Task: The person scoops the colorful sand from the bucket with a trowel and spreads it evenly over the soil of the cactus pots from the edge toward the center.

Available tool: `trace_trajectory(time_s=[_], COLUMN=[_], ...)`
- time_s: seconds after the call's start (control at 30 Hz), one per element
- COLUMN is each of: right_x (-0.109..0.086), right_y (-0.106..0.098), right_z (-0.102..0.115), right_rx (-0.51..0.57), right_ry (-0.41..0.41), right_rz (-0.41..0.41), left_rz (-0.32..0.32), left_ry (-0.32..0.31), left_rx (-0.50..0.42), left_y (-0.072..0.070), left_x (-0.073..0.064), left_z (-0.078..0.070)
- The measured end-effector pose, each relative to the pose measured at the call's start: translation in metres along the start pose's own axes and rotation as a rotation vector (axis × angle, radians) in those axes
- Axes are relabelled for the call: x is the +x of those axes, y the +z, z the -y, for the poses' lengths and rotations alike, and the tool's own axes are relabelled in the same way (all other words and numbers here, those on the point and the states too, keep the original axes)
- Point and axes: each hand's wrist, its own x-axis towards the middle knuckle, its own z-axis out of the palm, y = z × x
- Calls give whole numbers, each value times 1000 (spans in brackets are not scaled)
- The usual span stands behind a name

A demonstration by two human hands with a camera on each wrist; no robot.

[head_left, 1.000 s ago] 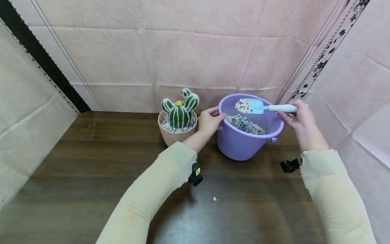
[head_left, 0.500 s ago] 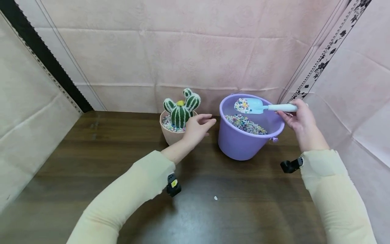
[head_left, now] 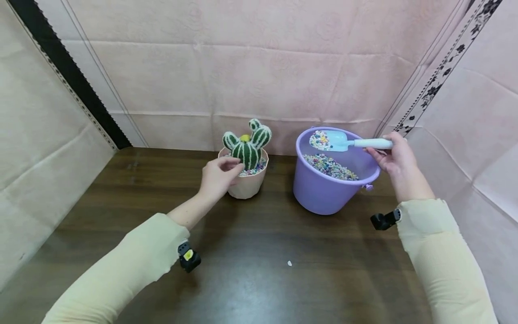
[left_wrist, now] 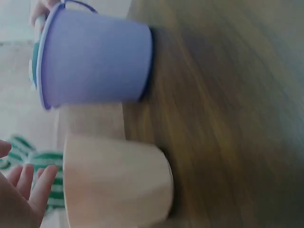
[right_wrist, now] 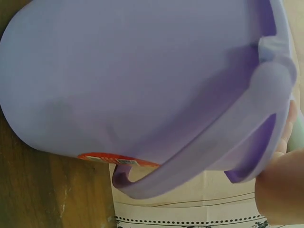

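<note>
My right hand (head_left: 400, 164) grips the pale handle of a light-blue toy trowel (head_left: 341, 141) above a purple bucket (head_left: 319, 195). Small coloured pebbles (head_left: 321, 141) lie in the trowel's blade, and more pebbles (head_left: 329, 166) fill the bucket's lower part. To the left stands a beige pot (head_left: 247, 185) with a green-and-white knitted cactus (head_left: 247, 155) in a bed of similar pebbles. My left hand (head_left: 218, 180) is at the pot's left front rim, overlapping it in the head view. In the left wrist view its loosely spread fingers (left_wrist: 45, 187) hold nothing beside the cactus.
Everything stands on a dark wooden table (head_left: 243, 288). Pale patterned cloth (head_left: 263, 81) rises close behind and on both sides. One small white pebble (head_left: 289, 263) lies near the front. The bucket's handle (right_wrist: 204, 137) hangs down its outer side.
My left hand has let go of the bucket's rim and moved left across the pot to its left side. The right hand with the loaded trowel has barely moved.
</note>
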Motion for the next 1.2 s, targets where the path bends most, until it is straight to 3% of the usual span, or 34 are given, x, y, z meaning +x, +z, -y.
trace_trajectory(time_s=[0.1, 0.27, 0.47, 0.6, 0.87, 1.07, 1.2], right_x=[0, 2, 4, 4, 4, 4, 4], right_y=[-1, -3, -5, -6, -1, 3, 5], right_z=[0, 0, 0, 0, 1, 0, 0], right_rx=[1, 22, 25, 34, 36, 17, 10], right_ry=[-1, 11, 11, 16, 7, 7, -3], right_rz=[-3, 14, 5, 0, 19, 29, 29], left_rz=[-74, -136, -109, -67, -33, -131, -147], left_ry=[7, -76, -224, -281, -276, -316, -322], left_rx=[53, 57, -19, -59, -85, -133, -144], left_y=[-11, -23, -26, -20, -26, -30, -26], left_x=[5, 17, 27, 30, 49, 54, 51], left_z=[10, 27, 41, 45, 48, 49, 46])
